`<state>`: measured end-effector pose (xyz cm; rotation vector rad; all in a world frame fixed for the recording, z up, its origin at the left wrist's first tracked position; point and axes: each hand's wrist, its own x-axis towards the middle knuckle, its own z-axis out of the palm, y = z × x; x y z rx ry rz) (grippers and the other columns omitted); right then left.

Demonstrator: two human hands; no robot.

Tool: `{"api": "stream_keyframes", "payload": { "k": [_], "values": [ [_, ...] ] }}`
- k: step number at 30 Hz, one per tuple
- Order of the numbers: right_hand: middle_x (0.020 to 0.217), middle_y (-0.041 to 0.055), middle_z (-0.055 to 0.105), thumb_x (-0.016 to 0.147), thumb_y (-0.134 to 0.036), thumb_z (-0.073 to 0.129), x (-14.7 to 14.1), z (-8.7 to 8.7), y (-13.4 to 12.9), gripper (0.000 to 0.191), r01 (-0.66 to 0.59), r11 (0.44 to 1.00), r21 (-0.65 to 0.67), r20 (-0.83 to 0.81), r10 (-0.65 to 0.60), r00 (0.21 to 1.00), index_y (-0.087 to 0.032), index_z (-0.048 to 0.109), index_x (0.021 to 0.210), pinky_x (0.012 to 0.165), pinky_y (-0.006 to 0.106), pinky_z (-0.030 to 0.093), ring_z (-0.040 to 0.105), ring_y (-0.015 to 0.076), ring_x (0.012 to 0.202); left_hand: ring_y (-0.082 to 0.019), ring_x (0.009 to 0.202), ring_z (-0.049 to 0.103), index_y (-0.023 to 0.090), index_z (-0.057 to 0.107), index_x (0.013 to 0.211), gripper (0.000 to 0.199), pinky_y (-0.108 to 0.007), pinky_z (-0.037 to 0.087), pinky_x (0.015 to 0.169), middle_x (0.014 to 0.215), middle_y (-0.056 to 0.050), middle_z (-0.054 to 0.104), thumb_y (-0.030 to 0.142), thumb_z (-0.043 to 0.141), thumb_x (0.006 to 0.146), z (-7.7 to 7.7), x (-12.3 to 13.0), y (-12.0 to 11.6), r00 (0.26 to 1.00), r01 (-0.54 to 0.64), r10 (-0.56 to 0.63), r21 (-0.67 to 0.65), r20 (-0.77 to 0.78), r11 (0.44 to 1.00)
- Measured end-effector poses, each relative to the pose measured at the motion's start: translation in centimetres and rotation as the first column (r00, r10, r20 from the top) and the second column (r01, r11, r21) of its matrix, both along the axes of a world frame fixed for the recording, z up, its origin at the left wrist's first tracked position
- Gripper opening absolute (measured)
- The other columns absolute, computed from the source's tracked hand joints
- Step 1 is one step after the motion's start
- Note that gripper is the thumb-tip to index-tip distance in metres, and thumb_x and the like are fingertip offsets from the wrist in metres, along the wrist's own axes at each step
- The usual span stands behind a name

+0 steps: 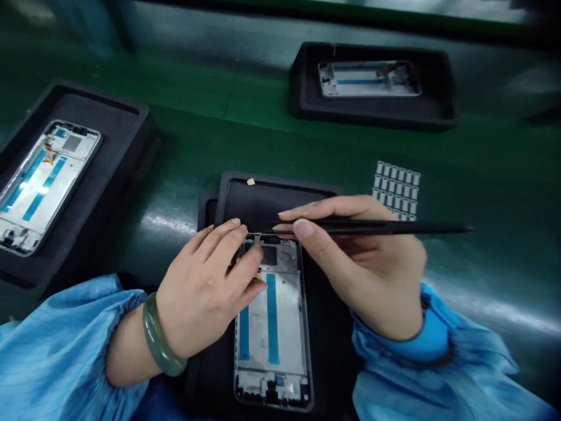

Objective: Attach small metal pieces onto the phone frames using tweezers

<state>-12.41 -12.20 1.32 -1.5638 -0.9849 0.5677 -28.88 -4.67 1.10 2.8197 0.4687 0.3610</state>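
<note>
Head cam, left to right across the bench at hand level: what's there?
black foam tray holding a phone frame → left hand → right hand → back end of the black tweezers

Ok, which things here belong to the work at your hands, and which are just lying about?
At the hands: left hand on a phone frame in a black foam tray; right hand holding black tweezers.

Lying by: phone frame in left tray; phone frame in far tray; sheet of small pads; yellowish scrap.
</note>
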Motion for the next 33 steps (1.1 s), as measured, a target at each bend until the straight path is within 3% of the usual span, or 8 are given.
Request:
{"api": "stream_keyframes", "payload": {
  "k": [10,22,33],
  "values": [
    [0.088,0.0018,0.068,0.081,-0.023,0.064,0.38,-0.37,-0.13,0.010,-0.134,0.990,-0.054,0.167,0.141,0.976,-0.024,0.060,0.090,0.068,0.030,0.058,0.067,0.0186,0.081,-0.029,0.118,0.049,0.010,0.058,0.115,0.034,-0.046,0.047,0.096,0.117,-0.015,0.057,0.032,0.051,0.090,-0.18,-0.06,0.02,1.000,-0.001,0.001,-0.006,0.024,1.000],
    [0.093,0.0003,0.066,0.081,-0.013,0.064,0.27,-0.60,-0.34,0.019,-0.175,0.983,-0.055,0.253,0.183,0.950,-0.022,0.057,0.096,0.078,0.024,0.053,0.064,0.0134,0.090,-0.029,0.118,0.049,0.009,0.058,0.115,0.035,-0.045,0.047,0.096,0.116,-0.015,0.057,0.031,0.053,0.089,-0.21,-0.09,0.08,0.999,0.004,-0.003,-0.022,0.033,1.000],
    [0.092,0.0005,0.067,0.080,-0.013,0.064,0.18,-0.59,-0.50,0.021,-0.184,0.982,-0.038,0.268,0.188,0.945,-0.024,0.058,0.096,0.075,0.026,0.056,0.065,0.0158,0.088,-0.029,0.117,0.050,0.008,0.060,0.113,0.034,-0.045,0.047,0.096,0.115,-0.015,0.057,0.031,0.054,0.089,-0.26,-0.03,0.12,0.999,0.003,-0.001,-0.034,0.046,0.999]
  ]
}}
